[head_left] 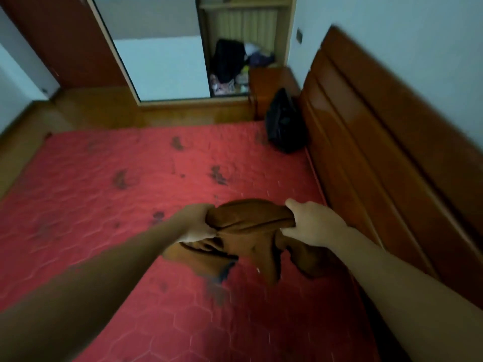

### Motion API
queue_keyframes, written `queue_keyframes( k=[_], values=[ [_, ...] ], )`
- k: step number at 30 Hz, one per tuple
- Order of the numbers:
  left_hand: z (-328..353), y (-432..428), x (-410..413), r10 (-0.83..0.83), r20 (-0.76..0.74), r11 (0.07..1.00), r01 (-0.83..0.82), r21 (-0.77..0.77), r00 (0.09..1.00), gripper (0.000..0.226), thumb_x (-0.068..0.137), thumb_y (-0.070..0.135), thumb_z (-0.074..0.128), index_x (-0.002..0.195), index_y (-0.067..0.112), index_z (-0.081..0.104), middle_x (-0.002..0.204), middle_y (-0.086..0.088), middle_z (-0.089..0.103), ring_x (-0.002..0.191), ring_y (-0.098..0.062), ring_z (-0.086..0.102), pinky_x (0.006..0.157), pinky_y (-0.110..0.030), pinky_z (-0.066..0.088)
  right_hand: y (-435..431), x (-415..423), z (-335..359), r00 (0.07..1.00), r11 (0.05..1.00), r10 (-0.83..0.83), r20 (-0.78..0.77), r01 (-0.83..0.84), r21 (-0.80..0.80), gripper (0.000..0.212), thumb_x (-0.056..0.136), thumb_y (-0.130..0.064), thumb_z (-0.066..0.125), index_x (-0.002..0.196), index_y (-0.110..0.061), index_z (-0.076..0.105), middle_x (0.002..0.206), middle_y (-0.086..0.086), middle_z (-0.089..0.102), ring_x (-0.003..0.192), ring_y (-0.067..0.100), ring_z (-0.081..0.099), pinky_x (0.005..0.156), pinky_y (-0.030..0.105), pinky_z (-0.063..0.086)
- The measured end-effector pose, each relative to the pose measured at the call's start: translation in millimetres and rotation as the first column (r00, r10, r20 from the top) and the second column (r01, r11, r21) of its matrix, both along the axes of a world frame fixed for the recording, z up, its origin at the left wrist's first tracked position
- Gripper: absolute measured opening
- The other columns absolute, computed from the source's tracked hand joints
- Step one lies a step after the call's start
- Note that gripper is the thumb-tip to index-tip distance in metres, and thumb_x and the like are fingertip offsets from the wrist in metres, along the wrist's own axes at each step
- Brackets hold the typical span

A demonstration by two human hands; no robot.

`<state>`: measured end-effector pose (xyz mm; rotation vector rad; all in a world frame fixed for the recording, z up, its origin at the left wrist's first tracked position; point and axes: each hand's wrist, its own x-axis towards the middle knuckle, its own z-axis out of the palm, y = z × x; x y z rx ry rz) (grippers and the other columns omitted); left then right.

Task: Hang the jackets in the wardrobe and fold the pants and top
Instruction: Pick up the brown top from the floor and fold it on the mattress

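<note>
Over the red mattress, held up between two bare arms:
Brown garment: bunched and creased, lifted clear of the bed near its headboard side; loose ends droop below the grip, and I cannot tell whether it is the top or the pants.
Left hand: fingers curled tight around the garment's left end, arm stretched out from the lower left.
Right hand: clenched on the garment's right end, thumb up on top, arm coming in from the lower right.
Mattress: red, quilted in a hexagon pattern, with dark blotches scattered over it; it lies directly under the hanging cloth.
Headboard: glossy reddish wood, running along the right edge of the bed against a pale wall.
Black jacket: slumped in a dark heap at the far corner of the mattress, touching the headboard, well apart from the hands.
Wardrobe: across the room, its sliding door pushed aside; dark and light clothes are heaped untidily on its floor.
Nightstand: reddish wood, between wardrobe and headboard, just behind the black jacket.
</note>
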<state>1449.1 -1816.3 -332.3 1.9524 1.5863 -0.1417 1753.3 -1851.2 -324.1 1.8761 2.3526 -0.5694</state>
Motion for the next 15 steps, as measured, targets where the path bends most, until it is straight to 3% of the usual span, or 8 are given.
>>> queue_keyframes(
  k=[5, 8, 11, 13, 15],
  values=[
    [131.0, 2.9, -31.0, -0.081, 0.013, 0.979, 0.077, 0.189, 0.997, 0.032, 0.082, 0.022, 0.074, 0.105, 0.024, 0.052, 0.095, -0.001, 0.060, 0.088, -0.025, 0.060, 0.071, -0.033, 0.043, 6.4, -27.6, 127.6, 0.999, 0.991, 0.047, 0.028, -0.050, 0.127, 0.075, 0.094, -0.058, 0.060, 0.152, -0.018, 0.034, 0.112, 0.004, 0.062, 0.097, 0.024, 0.063, 0.080, 0.035, 0.052],
    [194.3, 0.4, -55.6, -0.105, -0.024, 0.933, 0.106, 0.343, 0.994, 0.036, 0.081, 0.026, 0.076, 0.108, 0.024, 0.052, 0.100, -0.002, 0.060, 0.090, -0.025, 0.060, 0.070, -0.032, 0.042, 10.4, -45.1, 194.2, 0.995, 0.977, 0.079, 0.060, -0.089, 0.194, 0.067, 0.094, -0.066, 0.054, 0.144, -0.023, 0.038, 0.091, -0.006, 0.058, 0.078, 0.015, 0.060, 0.067, 0.032, 0.050],
    [242.8, -4.4, -79.4, -0.116, -0.027, 0.890, 0.116, 0.440, 0.993, 0.040, 0.083, 0.030, 0.075, 0.116, 0.025, 0.053, 0.107, 0.001, 0.060, 0.095, -0.022, 0.058, 0.078, -0.034, 0.046, 7.2, -63.4, 243.2, 0.987, 0.948, 0.118, 0.106, -0.144, 0.283, 0.062, 0.091, -0.075, 0.050, 0.128, -0.025, 0.046, 0.086, -0.006, 0.059, 0.074, 0.011, 0.058, 0.064, 0.032, 0.049],
    [263.5, -7.0, -95.4, -0.096, -0.053, 0.885, 0.109, 0.453, 0.994, 0.036, 0.085, 0.035, 0.072, 0.112, 0.026, 0.050, 0.105, -0.001, 0.062, 0.091, -0.022, 0.060, 0.077, -0.037, 0.049, 3.0, -76.1, 266.5, 0.981, 0.922, 0.138, 0.138, -0.178, 0.343, 0.063, 0.088, -0.079, 0.046, 0.123, -0.026, 0.047, 0.094, -0.004, 0.062, 0.077, 0.009, 0.056, 0.064, 0.032, 0.044],
    [276.7, -8.6, -110.8, -0.076, -0.071, 0.870, 0.101, 0.482, 0.995, 0.034, 0.084, 0.039, 0.071, 0.107, 0.027, 0.049, 0.099, -0.002, 0.062, 0.087, -0.021, 0.060, 0.072, -0.036, 0.049, -0.8, -88.0, 283.4, 0.980, 0.902, 0.137, 0.147, -0.185, 0.390, 0.075, 0.087, -0.083, 0.041, 0.135, -0.026, 0.045, 0.112, -0.001, 0.063, 0.086, 0.011, 0.053, 0.070, 0.033, 0.042]
  ],
)
